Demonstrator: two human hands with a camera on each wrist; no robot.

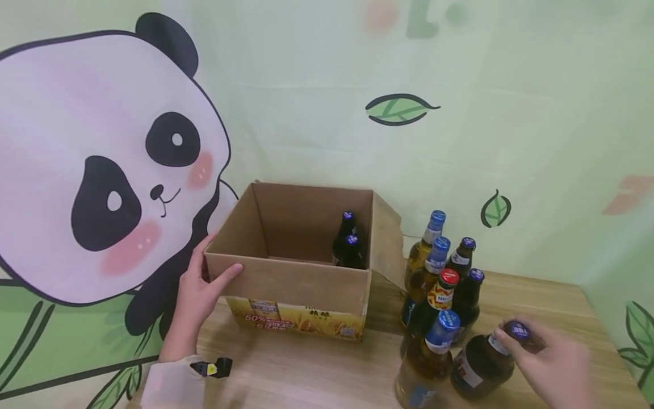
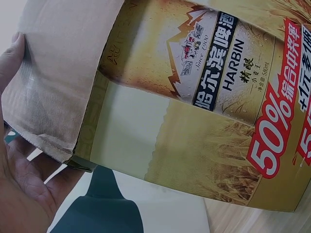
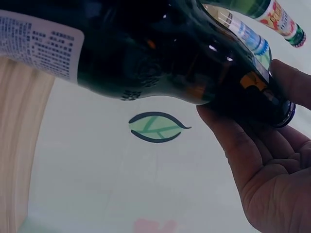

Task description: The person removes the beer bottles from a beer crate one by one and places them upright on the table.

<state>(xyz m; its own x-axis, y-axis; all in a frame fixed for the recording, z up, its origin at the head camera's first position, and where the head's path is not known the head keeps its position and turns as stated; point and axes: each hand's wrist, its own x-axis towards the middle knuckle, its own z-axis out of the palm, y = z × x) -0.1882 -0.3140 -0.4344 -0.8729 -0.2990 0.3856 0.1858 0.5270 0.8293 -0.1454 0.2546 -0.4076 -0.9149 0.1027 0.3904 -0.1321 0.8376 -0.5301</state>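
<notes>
An open cardboard beer box [image 1: 293, 284] stands on the table, and my left hand [image 1: 201, 292] grips its near left corner. The thumb lies on the front flap; the other fingers are round the left side, partly hidden in the head view. Inside the box, two dark bottles [image 1: 349, 250] with blue caps stand at the right. My right hand [image 1: 554, 360] holds a dark beer bottle [image 1: 477, 369] by the neck, just under its purple-blue cap. In the right wrist view the thumb and fingers [image 3: 238, 145] are on either side of that neck.
Right of the box, several bottles stand close together, including a red-capped one [image 1: 434, 304] and a blue-capped brown one [image 1: 424, 369]. A side flap [image 1: 390, 238] of the box sticks out toward them. Behind the wooden table [image 1: 541, 289] hangs a panda-printed backdrop [image 1: 306, 85].
</notes>
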